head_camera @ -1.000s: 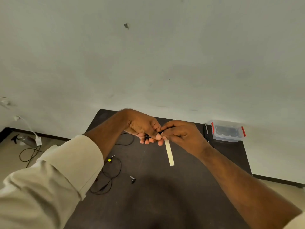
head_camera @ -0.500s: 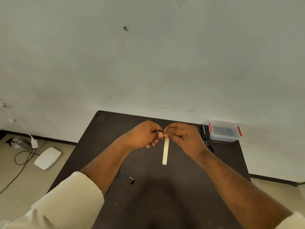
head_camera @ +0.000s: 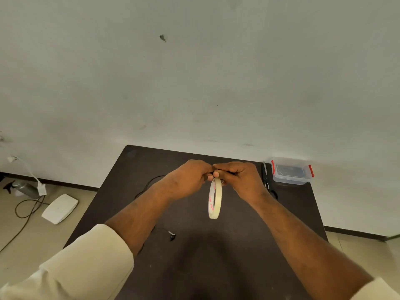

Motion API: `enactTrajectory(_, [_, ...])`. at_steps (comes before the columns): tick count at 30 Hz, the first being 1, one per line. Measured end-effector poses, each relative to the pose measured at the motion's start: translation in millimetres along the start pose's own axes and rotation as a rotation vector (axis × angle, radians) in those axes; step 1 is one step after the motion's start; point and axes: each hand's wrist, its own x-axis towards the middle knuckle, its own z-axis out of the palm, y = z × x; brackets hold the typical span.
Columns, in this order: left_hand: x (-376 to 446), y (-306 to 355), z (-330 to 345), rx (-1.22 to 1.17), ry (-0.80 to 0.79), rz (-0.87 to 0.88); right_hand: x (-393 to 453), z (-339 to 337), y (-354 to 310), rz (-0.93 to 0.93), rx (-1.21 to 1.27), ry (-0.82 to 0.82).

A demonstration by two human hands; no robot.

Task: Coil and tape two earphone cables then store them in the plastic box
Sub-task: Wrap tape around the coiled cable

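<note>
Here we are over the dark bench (head_camera: 194, 267), both hands raised above its far half and meeting at the fingertips. Our left hand (head_camera: 188, 178) has its fingers curled in tight, pinching something small and dark against the right hand (head_camera: 240, 178); it looks like the coiled cable, though most of it is hidden between the two hands. The right fingers are curled too, closed on that same spot. Hanging straight down from where the hands meet is the tape roll (head_camera: 215, 199), a thin cream ring with red print inside, edge-on to us and off the bench. We cannot tell which hand carries it.

On the bench, a black cable (head_camera: 149, 185) loops out from under the left forearm, and a small earbud (head_camera: 172, 236) lies near the middle, apart from the hands. The plastic box (head_camera: 291, 172), clear with red clips and its lid on, sits at the far right corner, well apart from the hands. Just beside it, scissors (head_camera: 267, 182) lie partly behind the right wrist.

On the floor to the left, a white flat device (head_camera: 60, 208) and a trailing cord (head_camera: 23, 211).
</note>
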Motion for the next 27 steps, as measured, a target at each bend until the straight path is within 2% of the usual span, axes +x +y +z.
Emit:
enactTrajectory(4, [7, 1, 8, 0.273, 0.002, -0.020, 5, -6, -5, 0.203, 0.130, -0.097])
enactTrajectory(8, [-1, 2, 17, 0.294, 0.109, 0.061, 9, -8, -7, 0.316, 0.122, -0.110])
enactTrajectory(11, [2, 4, 17, 0.273, 0.122, 0.007, 10, -4, -7, 0.297, 0.025, -0.082])
enactTrajectory(14, [4, 4, 11, 0.001, 0.097, -0.063, 8, -1, -5, 0.225, -0.008, 0.005])
enactTrajectory(16, [0, -2, 6, -0.376, 0.081, -0.092, 7, 1, -4, 0.169, -0.038, 0.030])
enactTrajectory(19, [-7, -14, 2, -0.984, -0.031, -0.225, 7, 4, -3, 0.039, -0.175, 0.069])
enactTrajectory(21, [-11, -19, 7, -1.016, -0.060, -0.298, 7, 6, -3, -0.040, -0.248, 0.099])
enactTrajectory(24, [-15, -18, 27, -0.974, 0.000, -0.392, 8, 7, -1, -0.087, -0.282, 0.137])
enactTrajectory(27, [-16, -13, 43, -1.161, 0.092, -0.385, 9, 10, -2, -0.043, -0.235, 0.162])
